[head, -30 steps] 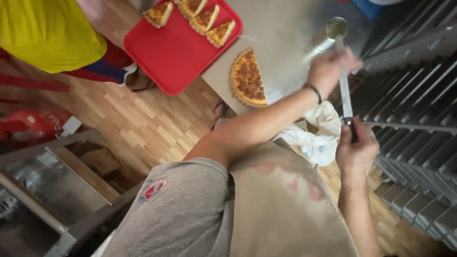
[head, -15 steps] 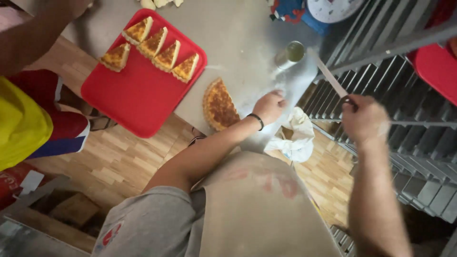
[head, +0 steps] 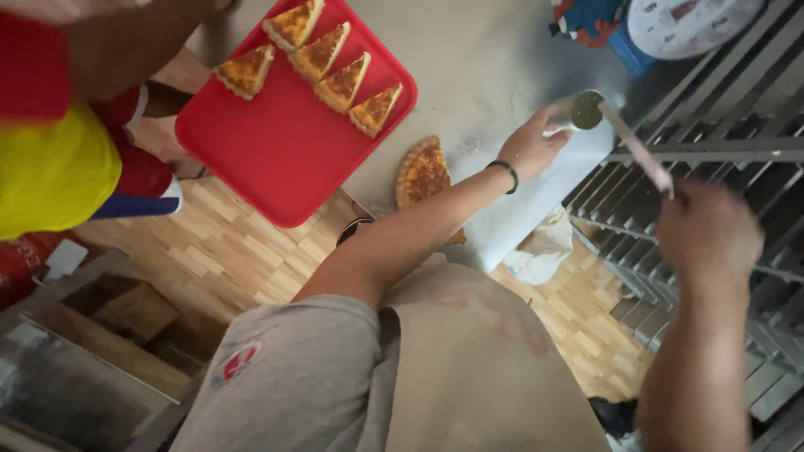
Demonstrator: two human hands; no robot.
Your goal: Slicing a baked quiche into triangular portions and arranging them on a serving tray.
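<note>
While a red plastic tray [head: 285, 142] carrying four golden triangular pie slices [head: 318, 59] sits left on the grey tabletop [head: 486, 59], round browned pie [head: 421, 174] beside it, left hand [head: 531, 146] fingers clamped on a small metal cup [head: 578, 111], right hand [head: 708, 230] fingers closed around a long flat blade [head: 638, 151] reaching the cup's rim.

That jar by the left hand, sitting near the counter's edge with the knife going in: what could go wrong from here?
1. The small jar stands close to the counter edge above the metal racks; the left hand only touches its side, so a push from the knife might tip it off.
2. The right hand is motion-blurred, so the blade could miss the opening.
3. The partial pie lies under the left forearm and could get brushed.
</note>
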